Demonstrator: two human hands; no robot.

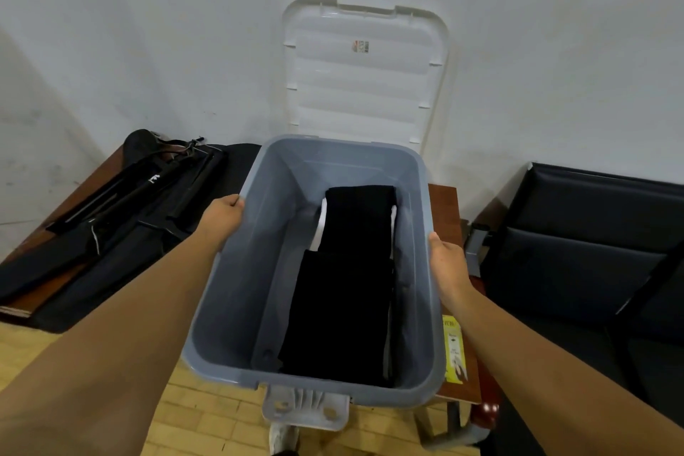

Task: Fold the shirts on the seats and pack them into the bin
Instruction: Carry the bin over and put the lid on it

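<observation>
Both grips, left hand [222, 218] at 9 o'clock and right hand [448, 265] at 3 o'clock, clamp the rim of the stiff, likely light bin [255, 270], soft folded shirts [344, 307] lying on its floor.

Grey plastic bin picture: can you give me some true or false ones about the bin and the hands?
1. The left hand and the right hand both hold the rim of the grey plastic bin. True.
2. The bin has nothing inside. False: folded black shirts lie in it.
3. The white plastic lid covers the bin. False: it stands upright against the wall behind the bin.
4. Long black fabric bags lie to the left of the bin. True.
</observation>
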